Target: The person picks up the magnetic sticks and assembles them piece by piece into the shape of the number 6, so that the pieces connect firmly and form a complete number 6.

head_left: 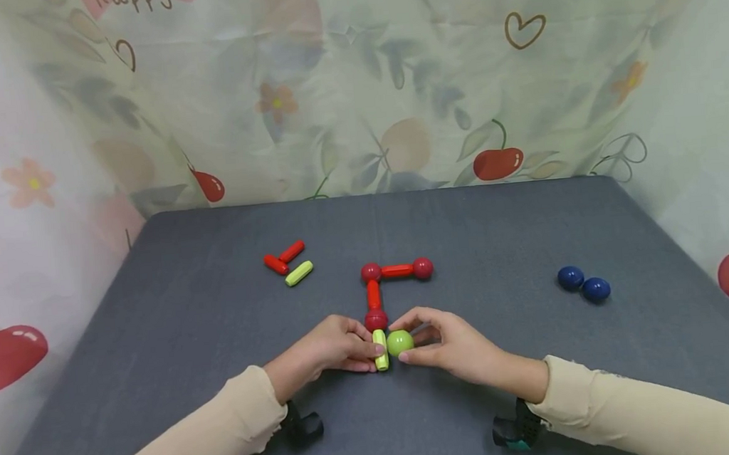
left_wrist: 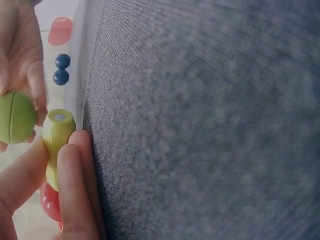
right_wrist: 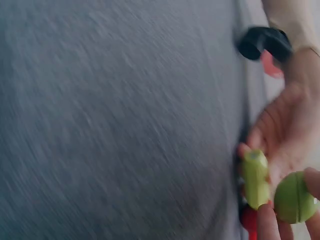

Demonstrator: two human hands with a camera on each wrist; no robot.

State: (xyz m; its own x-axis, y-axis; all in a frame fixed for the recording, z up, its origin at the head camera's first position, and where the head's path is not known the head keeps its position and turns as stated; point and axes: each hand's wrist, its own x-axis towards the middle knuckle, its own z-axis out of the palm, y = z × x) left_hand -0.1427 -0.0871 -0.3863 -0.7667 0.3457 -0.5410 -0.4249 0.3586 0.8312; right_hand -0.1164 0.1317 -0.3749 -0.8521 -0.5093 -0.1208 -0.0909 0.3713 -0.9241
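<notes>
My left hand [head_left: 341, 345] pinches a yellow-green ribbed rod [head_left: 381, 358] between thumb and fingers; a metal dot shows in its near end in the left wrist view. The rod's far end meets a red ball [head_left: 376, 319]. From there a red rod [head_left: 373, 295] runs up to a second red ball [head_left: 371, 273], and another red rod [head_left: 396, 271] leads right to a third red ball [head_left: 423, 268]. Just right of the yellow-green rod, my right hand [head_left: 453, 342] holds a green ball [head_left: 401, 343] in its fingertips. A seam line crosses that ball [left_wrist: 16, 117].
Two loose red rods [head_left: 275, 264] and a yellow-green rod [head_left: 299, 273] lie at the back left of the grey table [head_left: 212, 246]. Two blue balls [head_left: 570, 278] sit side by side at the right. A printed curtain [head_left: 353, 78] hangs behind the table.
</notes>
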